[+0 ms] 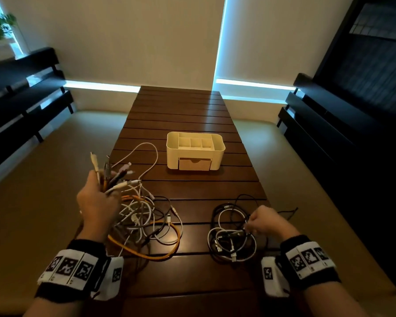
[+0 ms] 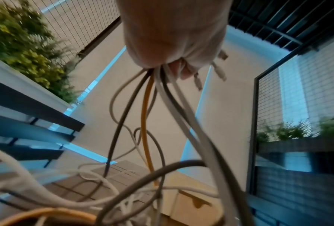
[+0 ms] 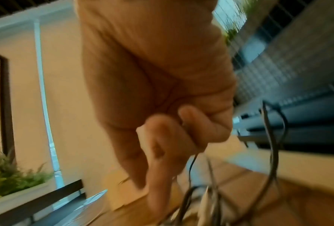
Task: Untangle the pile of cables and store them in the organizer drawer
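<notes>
Left hand point(image 1: 96, 202) raised above the near-left part of the table point(image 1: 188, 110), fingers curled round a bunch of cable ends. Plug ends fan out above the fist; the cords hang down from it into the tangled pile point(image 1: 144, 223) lying on the table just below. Pile holds white, grey and dark cords plus 1 orange cable point(image 1: 146, 255) looping along its near edge. Left wrist view confirms the grip: orange cable point(image 2: 146, 122), grey and white cords leave the underside of the closed left hand point(image 2: 174, 30) and drop toward the table.

Right hand point(image 1: 265, 221) low over the near-right of the table, at the right edge of a second, smaller bundle point(image 1: 232, 236) of black and white cords coiled in rough loops. Fingers are curled and pinch a thin black cord; right wrist view shows this cord point(image 3: 192, 162) running out from between the fingertips of the right hand point(image 3: 162, 107). View blurred; no finer detail readable.

Organizer point(image 1: 195, 149), cream, stands upright mid-table, well beyond both piles, apart from them. Open compartments on top; its drawer point(image 1: 195, 164) in the front face is closed. 1 white cord from the tangled pile arcs toward it without touching.

Both wrists carry black bands with printed marker tags.
</notes>
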Demonstrator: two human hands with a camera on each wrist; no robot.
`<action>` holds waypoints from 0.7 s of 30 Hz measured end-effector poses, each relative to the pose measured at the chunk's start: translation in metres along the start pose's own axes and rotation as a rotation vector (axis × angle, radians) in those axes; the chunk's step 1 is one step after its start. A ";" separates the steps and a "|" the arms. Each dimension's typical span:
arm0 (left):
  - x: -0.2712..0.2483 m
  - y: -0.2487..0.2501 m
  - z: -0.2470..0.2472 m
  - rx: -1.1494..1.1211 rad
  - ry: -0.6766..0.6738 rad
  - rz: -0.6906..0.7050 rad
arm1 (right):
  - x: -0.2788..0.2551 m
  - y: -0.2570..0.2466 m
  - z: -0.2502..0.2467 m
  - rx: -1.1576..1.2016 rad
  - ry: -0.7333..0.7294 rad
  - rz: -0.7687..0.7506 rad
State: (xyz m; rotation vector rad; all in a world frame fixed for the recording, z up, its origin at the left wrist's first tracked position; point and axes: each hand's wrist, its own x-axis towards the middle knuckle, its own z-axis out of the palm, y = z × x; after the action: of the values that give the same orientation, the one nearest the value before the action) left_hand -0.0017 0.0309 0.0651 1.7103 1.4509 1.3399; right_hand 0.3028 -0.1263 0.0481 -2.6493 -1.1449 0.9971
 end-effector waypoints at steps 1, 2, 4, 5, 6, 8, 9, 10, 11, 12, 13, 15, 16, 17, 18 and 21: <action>-0.004 0.006 0.004 -0.148 0.009 -0.019 | 0.001 -0.005 0.013 0.082 0.029 0.030; -0.007 0.010 0.009 -0.301 -0.008 -0.057 | 0.005 -0.009 0.026 0.126 0.082 0.056; -0.013 0.014 0.019 -0.558 -0.091 -0.184 | 0.014 -0.018 0.052 0.115 0.184 0.095; -0.015 0.014 0.024 -0.632 -0.128 -0.243 | 0.015 -0.022 0.062 0.113 0.228 0.116; -0.018 0.015 0.028 -0.669 -0.148 -0.282 | 0.015 -0.025 0.070 0.111 0.271 0.130; -0.023 0.016 0.034 -0.682 -0.165 -0.301 | 0.013 -0.030 0.079 0.127 0.334 0.157; -0.025 0.017 0.035 -0.685 -0.182 -0.290 | 0.011 -0.033 0.080 0.153 0.346 0.170; -0.026 0.017 0.037 -0.684 -0.205 -0.271 | 0.012 -0.033 0.080 0.192 0.346 0.186; -0.027 0.017 0.038 -0.673 -0.231 -0.251 | 0.015 -0.031 0.079 0.252 0.338 0.211; -0.028 0.017 0.039 -0.665 -0.253 -0.242 | 0.017 -0.029 0.077 0.316 0.334 0.231; -0.029 0.018 0.040 -0.660 -0.267 -0.237 | 0.019 -0.027 0.072 0.385 0.336 0.250; -0.029 0.019 0.039 -0.656 -0.288 -0.228 | 0.017 -0.025 0.057 0.600 0.360 0.225; -0.030 0.020 0.039 -0.655 -0.296 -0.229 | 0.012 -0.028 0.046 0.785 0.365 0.179; -0.029 0.020 0.040 -0.656 -0.301 -0.233 | 0.007 -0.030 0.034 0.995 0.367 0.116; -0.029 0.021 0.041 -0.659 -0.304 -0.240 | -0.001 -0.033 0.020 1.179 0.373 0.045; -0.028 0.024 0.042 -0.665 -0.325 -0.254 | -0.024 -0.040 -0.019 1.452 0.412 -0.127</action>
State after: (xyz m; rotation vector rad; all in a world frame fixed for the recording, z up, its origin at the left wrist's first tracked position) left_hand 0.0489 0.0060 0.0605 1.1888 0.8647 1.1601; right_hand 0.2768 -0.1105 0.0886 -1.4311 -0.2213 0.7135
